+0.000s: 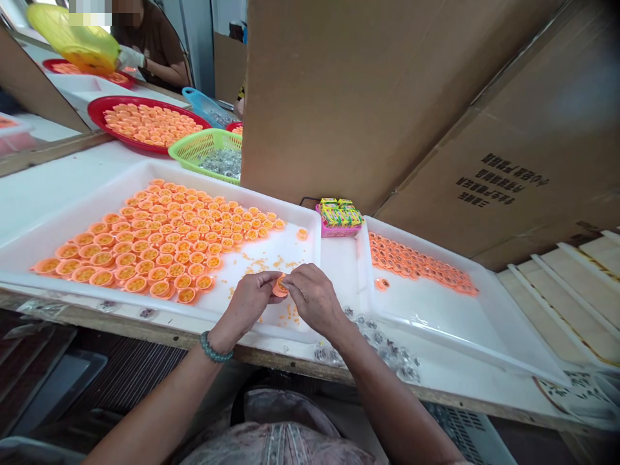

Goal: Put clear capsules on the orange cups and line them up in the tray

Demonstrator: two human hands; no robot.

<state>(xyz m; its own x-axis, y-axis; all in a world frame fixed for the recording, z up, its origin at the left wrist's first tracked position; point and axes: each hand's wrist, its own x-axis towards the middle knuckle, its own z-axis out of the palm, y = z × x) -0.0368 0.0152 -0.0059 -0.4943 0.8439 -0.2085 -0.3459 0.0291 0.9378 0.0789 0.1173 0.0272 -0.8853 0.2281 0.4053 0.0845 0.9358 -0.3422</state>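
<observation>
Over the front right of a white tray (159, 171), my left hand (249, 298) pinches a small orange cup (279, 289) by its side. Fingers of my right hand (312, 297) are closed together at the cup's opening; whatever they hold is hidden. Many similar orange cups (145, 266) filled with small yellow pieces stand in rows to the left. Loose yellow pieces (261, 263) are scattered on the tray floor around my hands. One orange cup (302, 234) stands apart behind them. Small clear-wrapped pieces (382, 345) lie on the table beside my right forearm.
A second white tray (421, 310) at right holds rows of orange cups with dark centres (421, 265). Between the trays sits a pink basket (339, 230) of green-yellow packets. A green basket (188, 152) and red tray (104, 106) stand behind. Cardboard (339, 97) rises at the back; a co-worker (162, 48) sits beyond.
</observation>
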